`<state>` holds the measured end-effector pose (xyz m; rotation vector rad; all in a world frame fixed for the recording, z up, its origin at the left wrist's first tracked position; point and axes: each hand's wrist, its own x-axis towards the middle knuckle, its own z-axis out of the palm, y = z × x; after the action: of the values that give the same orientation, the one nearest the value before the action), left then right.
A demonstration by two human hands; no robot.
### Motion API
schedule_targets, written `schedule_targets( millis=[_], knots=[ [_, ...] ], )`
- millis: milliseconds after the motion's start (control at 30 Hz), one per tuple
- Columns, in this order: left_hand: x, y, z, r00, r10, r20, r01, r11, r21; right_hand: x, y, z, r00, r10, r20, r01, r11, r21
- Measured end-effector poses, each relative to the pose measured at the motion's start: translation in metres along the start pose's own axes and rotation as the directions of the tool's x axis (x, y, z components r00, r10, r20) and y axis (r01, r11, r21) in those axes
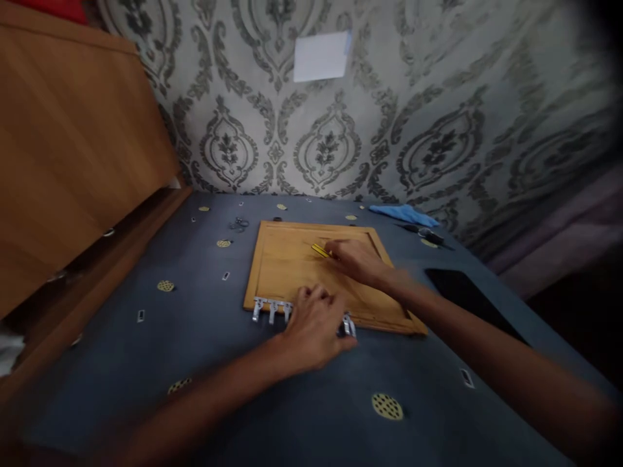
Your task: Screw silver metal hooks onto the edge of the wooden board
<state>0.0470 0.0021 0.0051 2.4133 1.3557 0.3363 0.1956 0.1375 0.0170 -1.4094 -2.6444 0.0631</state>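
Observation:
A wooden board [282, 259] with a raised frame lies flat on the bed-like surface. Along its near edge runs a rail of silver metal hooks [272, 311], its middle covered by my left hand [316, 327]. The fingers of that hand bend over the rail onto the board, with the thumb beside the hook at the right end. My right hand [355, 259] is closed over the board's middle, pinching a slim yellow tool with dark markings [320, 250]. Its tip points left; its exact kind is unclear, and the rest is hidden in the hand.
Scissors [238, 224] lie behind the board at left. At the back right are a blue cloth [406, 214] and a dark tool [428, 235]. A black flat slab [472, 301] is right of my forearm. A wooden cabinet [82, 130] borders the left; a patterned wall [326, 143] stands behind.

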Motion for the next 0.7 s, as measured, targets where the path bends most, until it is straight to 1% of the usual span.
schedule_targets(
  millis=[67, 167, 267, 333, 400, 500, 600, 700],
  knots=[
    [0.000, -0.001, 0.000, 1.000, 0.002, -0.008, -0.002, 1.000, 0.006, 0.011, -0.003, 0.002, 0.999, -0.025, 0.034, 0.026, 0.999, -0.031],
    [0.000, -0.005, 0.002, 0.999, 0.030, -0.021, -0.030, 0.999, 0.016, 0.029, -0.014, -0.007, 0.998, -0.042, 0.040, 0.044, 0.998, -0.053],
    [0.001, -0.007, 0.005, 0.998, 0.050, -0.028, -0.050, 0.999, -0.007, 0.058, -0.040, -0.018, 0.994, -0.097, 0.056, 0.098, 0.995, -0.013],
    [0.002, -0.007, 0.005, 0.999, 0.043, -0.026, -0.043, 0.999, -0.021, 0.083, -0.064, -0.016, 0.983, -0.155, 0.103, 0.150, 0.987, 0.054],
    [0.002, -0.006, 0.004, 0.999, 0.033, -0.021, -0.033, 0.999, -0.030, 0.108, -0.089, -0.004, 0.963, -0.213, 0.167, 0.191, 0.972, 0.134],
    [0.003, -0.005, 0.002, 0.999, 0.035, -0.004, -0.035, 0.999, -0.032, 0.141, -0.121, 0.025, 0.945, -0.248, 0.214, 0.196, 0.952, 0.235],
    [0.004, -0.004, 0.001, 0.999, 0.044, 0.010, -0.044, 0.999, -0.025, 0.164, -0.139, 0.053, 0.954, -0.233, 0.190, 0.170, 0.939, 0.299],
    [0.004, -0.004, 0.000, 0.999, 0.044, -0.009, -0.045, 0.999, -0.030, 0.177, -0.146, 0.071, 0.969, -0.208, 0.131, 0.153, 0.927, 0.341]
  ],
)
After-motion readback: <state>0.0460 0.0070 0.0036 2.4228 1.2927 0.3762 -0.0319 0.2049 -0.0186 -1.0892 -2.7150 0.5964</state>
